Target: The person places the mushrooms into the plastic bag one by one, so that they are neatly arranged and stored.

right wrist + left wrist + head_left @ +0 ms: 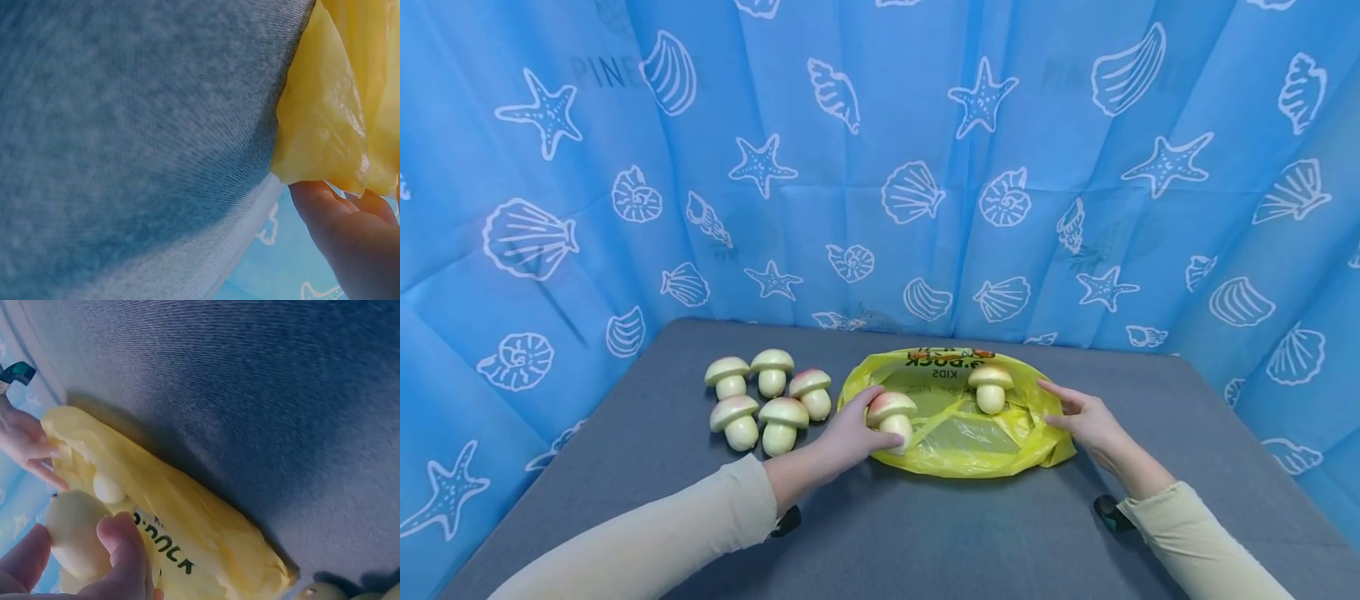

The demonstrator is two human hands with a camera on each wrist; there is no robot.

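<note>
My left hand (850,429) grips a cream mushroom (891,417) with a pink-tinged cap, fingers on one side and thumb on the other. It holds the mushroom over the left part of a yellow plastic bag (970,463), whose mouth is spread wide. A second mushroom (990,390) lies inside the bag towards the right; the left wrist view shows its pale stem (109,487). At the bag's right end my right hand (1093,425) touches the rim, its fingers fairly straight and apart from the thumb. The bag partly hides those fingertips in the right wrist view.
Several more mushrooms (767,404) stand in a cluster on the grey table (925,542), left of the bag. A blue curtain (880,167) with white shell and starfish prints hangs behind and around the table.
</note>
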